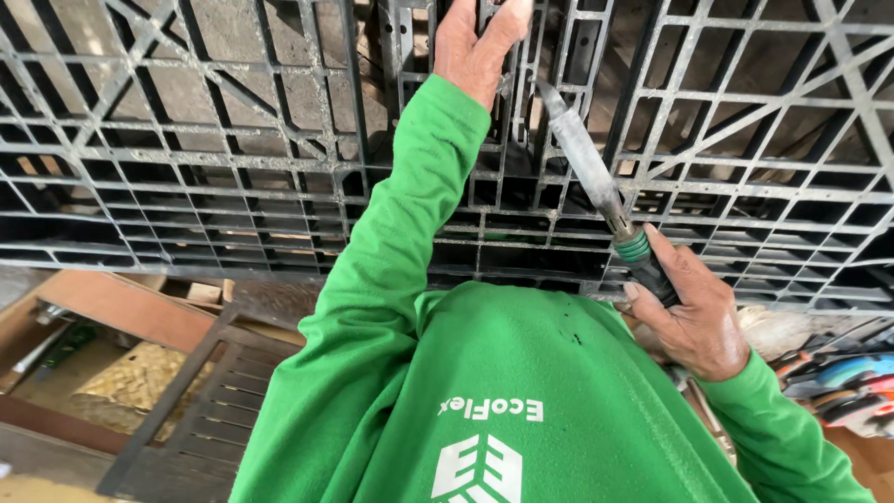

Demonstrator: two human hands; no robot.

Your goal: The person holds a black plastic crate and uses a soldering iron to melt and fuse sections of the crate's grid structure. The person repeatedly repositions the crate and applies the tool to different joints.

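Black plastic pallet (233, 168), dusty gridded ribs, stands close in front, filling the view. Left hand (475, 47) grips a rib at its top, seemingly to steady it. Right hand (694, 317) is closed around the dark green-collared handle of a soldering iron (587, 168), its worn grey metal shaft angled up toward the ribs.

Bright green long-sleeved shirt (521, 391), white printed logo on chest (lettering plus leaf-like emblem); bare hands.
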